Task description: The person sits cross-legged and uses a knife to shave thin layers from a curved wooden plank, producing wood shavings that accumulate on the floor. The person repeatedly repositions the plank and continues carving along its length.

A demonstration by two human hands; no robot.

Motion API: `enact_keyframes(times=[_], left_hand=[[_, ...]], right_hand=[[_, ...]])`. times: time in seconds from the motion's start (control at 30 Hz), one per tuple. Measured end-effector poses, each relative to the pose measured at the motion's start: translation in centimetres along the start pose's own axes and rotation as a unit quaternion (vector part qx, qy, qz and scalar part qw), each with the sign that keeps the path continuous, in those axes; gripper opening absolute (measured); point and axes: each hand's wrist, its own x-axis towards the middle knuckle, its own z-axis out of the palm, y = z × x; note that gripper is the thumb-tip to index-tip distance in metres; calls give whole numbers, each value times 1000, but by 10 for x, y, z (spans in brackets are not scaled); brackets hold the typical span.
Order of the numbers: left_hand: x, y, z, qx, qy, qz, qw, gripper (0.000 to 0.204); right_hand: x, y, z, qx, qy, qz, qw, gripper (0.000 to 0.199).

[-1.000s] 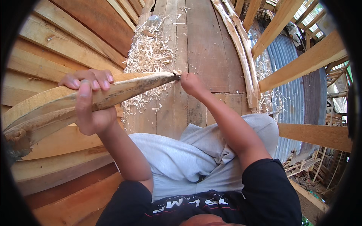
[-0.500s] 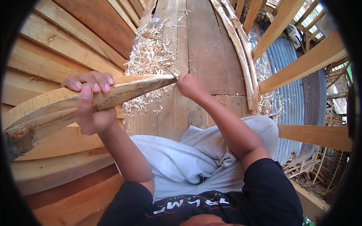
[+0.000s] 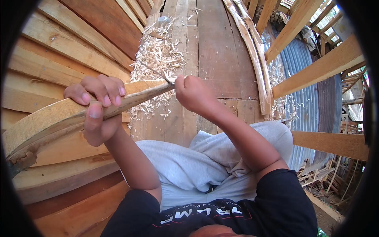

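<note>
A long, curved piece of wood slants across the left side, its bark-crusted end at the lower left and its narrow end pointing toward my right hand. My left hand is closed round its middle, fingers over the top and thumb on the near side. In my right hand, a closed fist, is a knife. Its thin blade lies across the wood's narrow end and reaches out over the far side. The knife's handle is hidden inside the fist.
Curled wood shavings pile on the plank floor, with a small cup-like container behind them. Stacked boards line the left. Two long peeled poles lie at the right, beside wooden posts and corrugated metal sheeting.
My right hand and the knife have moved left along the wood, away from its tip. The wood's narrow end has shifted left, and more of its upper face shows.
</note>
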Motion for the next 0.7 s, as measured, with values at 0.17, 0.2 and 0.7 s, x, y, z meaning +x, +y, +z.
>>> enact_keyframes(times=[0.17,0.2,0.7], left_hand=[[1,-4,2,-5,17,0,1000,23],[3,-5,2,-4,26,-1,1000,23],[-3,0,-11,8,141,-24,990,21]], right_hand=[[60,106,27,-151,33,3,988,42],[67,109,28,-171,28,3,985,41],[66,99,53,-55,114,-51,991,50]])
